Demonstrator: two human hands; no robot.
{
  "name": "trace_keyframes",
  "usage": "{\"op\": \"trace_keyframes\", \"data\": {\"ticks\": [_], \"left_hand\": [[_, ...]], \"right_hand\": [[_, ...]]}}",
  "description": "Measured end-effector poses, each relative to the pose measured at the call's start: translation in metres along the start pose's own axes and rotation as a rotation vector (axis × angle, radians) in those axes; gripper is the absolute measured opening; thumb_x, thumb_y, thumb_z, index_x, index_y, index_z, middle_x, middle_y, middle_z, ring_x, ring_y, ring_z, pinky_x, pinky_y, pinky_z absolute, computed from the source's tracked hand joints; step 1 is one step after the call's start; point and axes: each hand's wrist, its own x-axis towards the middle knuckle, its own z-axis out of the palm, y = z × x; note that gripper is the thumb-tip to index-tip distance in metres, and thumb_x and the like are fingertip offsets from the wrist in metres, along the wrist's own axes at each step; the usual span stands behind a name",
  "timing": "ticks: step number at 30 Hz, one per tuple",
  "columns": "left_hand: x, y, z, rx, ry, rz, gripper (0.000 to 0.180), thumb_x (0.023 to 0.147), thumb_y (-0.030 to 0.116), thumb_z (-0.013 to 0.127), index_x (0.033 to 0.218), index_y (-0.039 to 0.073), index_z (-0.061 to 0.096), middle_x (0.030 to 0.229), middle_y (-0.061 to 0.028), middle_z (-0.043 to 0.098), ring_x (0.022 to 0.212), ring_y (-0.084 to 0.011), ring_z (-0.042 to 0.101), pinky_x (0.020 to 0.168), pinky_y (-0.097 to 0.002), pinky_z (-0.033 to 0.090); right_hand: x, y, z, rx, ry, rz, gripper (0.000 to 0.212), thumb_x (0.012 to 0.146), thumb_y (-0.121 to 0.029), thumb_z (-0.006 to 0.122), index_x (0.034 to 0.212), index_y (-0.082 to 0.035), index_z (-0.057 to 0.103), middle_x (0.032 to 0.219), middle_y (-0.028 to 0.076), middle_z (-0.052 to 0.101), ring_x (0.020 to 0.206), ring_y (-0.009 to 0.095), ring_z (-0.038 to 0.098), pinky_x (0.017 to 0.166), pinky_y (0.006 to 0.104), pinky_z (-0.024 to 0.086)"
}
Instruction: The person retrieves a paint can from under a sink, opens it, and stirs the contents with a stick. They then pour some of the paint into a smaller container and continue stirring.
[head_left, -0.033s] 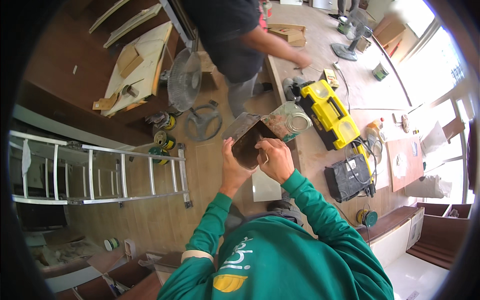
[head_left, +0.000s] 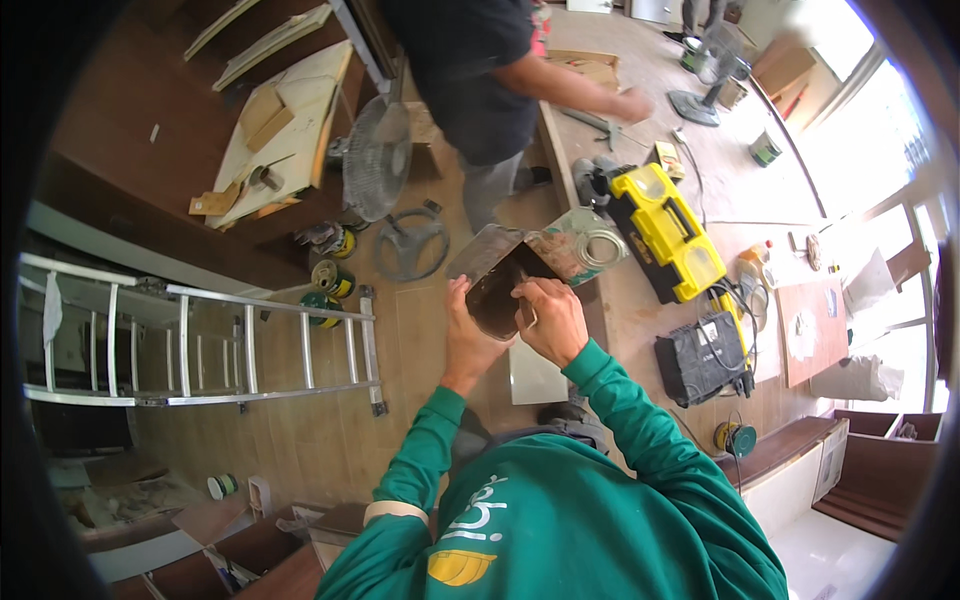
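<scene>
My left hand (head_left: 474,338) grips the side of an open rectangular can (head_left: 493,240), dark brown inside and tilted in front of me. Over its near right edge, my right hand (head_left: 553,316) is closed on a thin pale handle (head_left: 529,317); most of that piece is hidden by my fingers, so its kind does not show. Just beyond the can, a clear jar-like container (head_left: 598,247) with a round neck and reddish contents stands at the platform's edge.
Near the platform edge sit a yellow-and-black toolbox (head_left: 670,235) and a dark tool bag (head_left: 698,358). An aluminium ladder (head_left: 248,345) lies across the left side. A fan (head_left: 377,160) and its loose base (head_left: 411,244) are ahead, beside a co-worker in dark clothes (head_left: 455,75).
The co-worker's hand has moved right, uncovering a grey tool on the platform. The surroundings shift slightly in the view. My hands and the can hold nearly the same pose.
</scene>
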Motion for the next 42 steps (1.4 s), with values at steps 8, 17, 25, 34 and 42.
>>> {"op": "trace_keyframes", "data": {"ticks": [8,17,25,34,42], "left_hand": [[0.008,-0.108,-0.135,0.025,0.091,-0.028,0.110,0.062,0.013,0.092,0.149,-0.001,0.027,0.147,-0.0266,0.041,0.137,-0.0473,0.043,0.113,-0.0492,0.041],[0.002,-0.184,-0.272,0.081,0.253,-0.188,0.122,0.052,0.014,0.098,0.150,0.000,0.026,0.151,-0.0267,0.038,0.141,-0.0490,0.038,0.117,-0.0508,0.038],[0.042,-0.207,-0.330,0.163,0.438,-0.155,0.118,0.055,0.014,0.097,0.148,-0.002,0.027,0.144,-0.0286,0.041,0.134,-0.0464,0.046,0.111,-0.0493,0.043],[0.126,-0.218,-0.350,0.236,0.621,-0.227,0.111,0.054,0.012,0.095,0.146,0.001,0.034,0.132,-0.0205,0.053,0.120,-0.0363,0.059,0.100,-0.0440,0.052],[0.227,-0.224,-0.335,0.209,0.740,-0.163,0.117,0.052,0.016,0.098,0.147,0.000,0.033,0.140,-0.0212,0.048,0.127,-0.0371,0.055,0.105,-0.0438,0.049]], "right_hand": [[0.046,-0.100,0.122,0.157,-0.060,-0.047,0.026,0.070,-0.002,0.071,0.095,-0.007,0.072,0.099,0.015,0.073,0.095,0.035,0.070,0.086,0.0445,0.057],[0.108,-0.228,0.237,0.180,-0.315,-0.197,0.024,0.069,-0.004,0.072,0.093,-0.007,0.072,0.093,0.014,0.074,0.089,0.036,0.070,0.084,0.0432,0.057],[0.165,-0.275,0.271,0.246,-0.383,-0.246,0.026,0.073,0.000,0.071,0.098,-0.004,0.073,0.100,0.017,0.074,0.094,0.035,0.072,0.086,0.0389,0.057],[0.303,-0.281,0.194,0.509,-0.340,-0.017,0.024,0.079,-0.004,0.072,0.103,0.002,0.073,0.090,0.014,0.078,0.086,0.019,0.076,0.077,0.0283,0.056],[0.391,-0.249,0.199,0.414,-0.067,-0.346,0.022,0.080,-0.001,0.075,0.101,0.003,0.072,0.091,0.009,0.074,0.081,0.016,0.070,0.078,0.0279,0.055]]}}
